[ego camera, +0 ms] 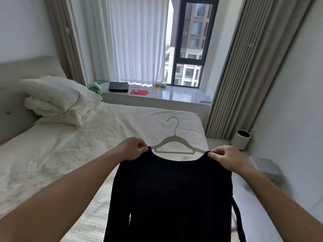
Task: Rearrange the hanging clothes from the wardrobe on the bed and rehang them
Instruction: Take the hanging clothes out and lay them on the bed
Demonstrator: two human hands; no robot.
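Note:
A black long-sleeved knit top (172, 194) hangs on a white hanger (172, 143) with a metal hook, held up over the bed (61, 154). My left hand (132, 148) pinches the top's left shoulder at the hanger's end. My right hand (225, 158) pinches the right shoulder at the other end. The hanger's hook points away from me, toward the window. The garment's lower part runs out of the bottom of the view.
White pillows (56, 100) are piled at the bed's head on the left. A window ledge (171, 96) behind the bed carries a black box, a red pad and a small green fan. A white ribbed bin (242, 139) stands on the floor at right, by the curtain.

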